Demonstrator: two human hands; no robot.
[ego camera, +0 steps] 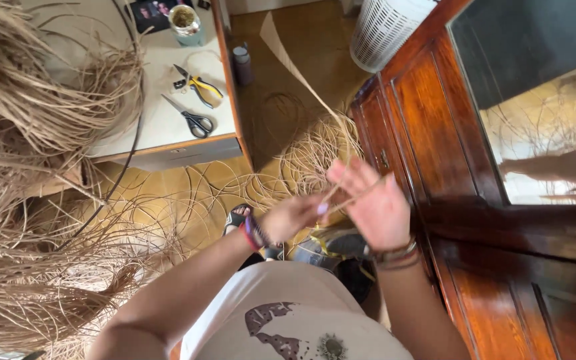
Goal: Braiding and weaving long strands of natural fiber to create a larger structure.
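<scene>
My left hand [293, 217] pinches a thin tan fibre strand [351, 195] at its fingertips, just left of my right hand. My right hand [371, 203] is spread with the palm up, and the strand runs across its fingers. A long flat strip of the same fibre [288, 57] rises from my hands toward the top of the view. Loose coils of fibre [308, 157] lie on the wooden floor below my hands. Both wrists wear bracelets.
A big bundle of tan fibre [28, 200] fills the left side. A white table [161, 127] holds scissors [191, 120], yellow-handled pliers [198, 85] and a cup [185, 21]. A dark wooden cabinet [475, 200] stands at right, a white ribbed basket [385, 30] behind it.
</scene>
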